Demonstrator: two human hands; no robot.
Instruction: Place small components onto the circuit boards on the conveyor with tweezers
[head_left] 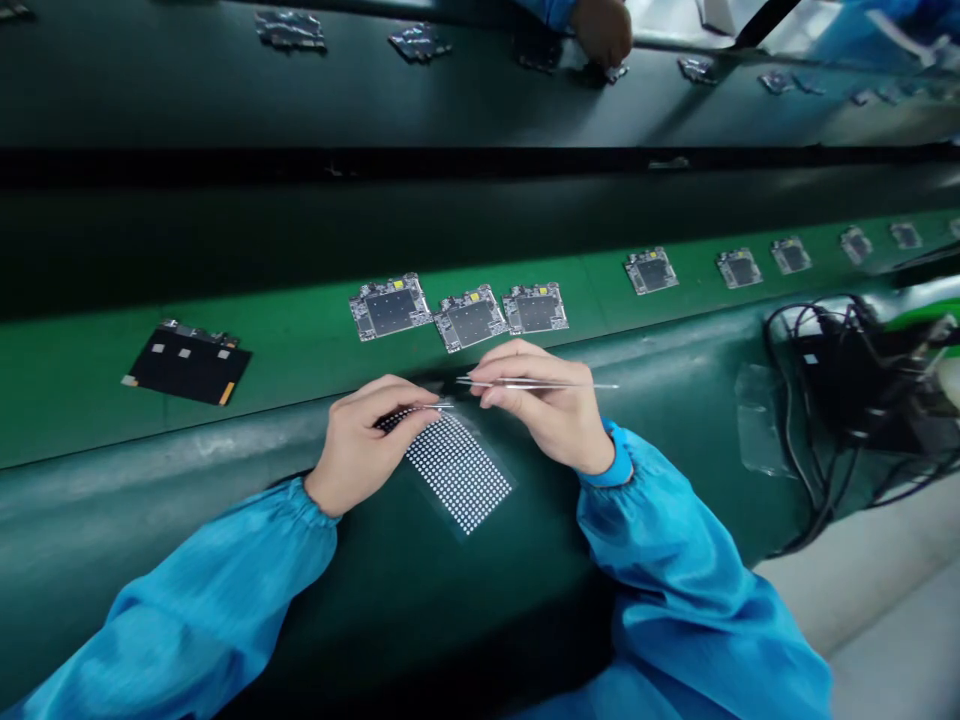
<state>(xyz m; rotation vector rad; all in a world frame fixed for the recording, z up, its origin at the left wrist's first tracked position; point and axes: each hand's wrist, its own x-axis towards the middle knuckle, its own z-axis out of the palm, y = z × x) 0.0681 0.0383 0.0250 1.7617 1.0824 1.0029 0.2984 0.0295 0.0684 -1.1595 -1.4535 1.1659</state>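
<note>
My left hand (367, 440) is closed, with thumb and fingers pinching a thin flat piece (444, 405) seen nearly edge-on; its kind is not clear. Beneath that hand lies a clear sheet of small white round stickers (465, 475), its upper left end hidden by the fingers. My right hand (544, 405) grips metal tweezers (536, 383), held almost level with the tips pointing left, a little above and right of the left fingertips. Whether the tips hold anything is too small to tell. Just beyond both hands, circuit boards (469, 318) lie side by side on the green belt.
More circuit boards (651, 270) line the green belt (300, 300) to the right. A black-covered board (187, 362) lies at left. Cables and a black device (862, 380) sit at right beside a clear plastic bag (761, 420). A co-worker's hand (604, 30) touches a piece across the line.
</note>
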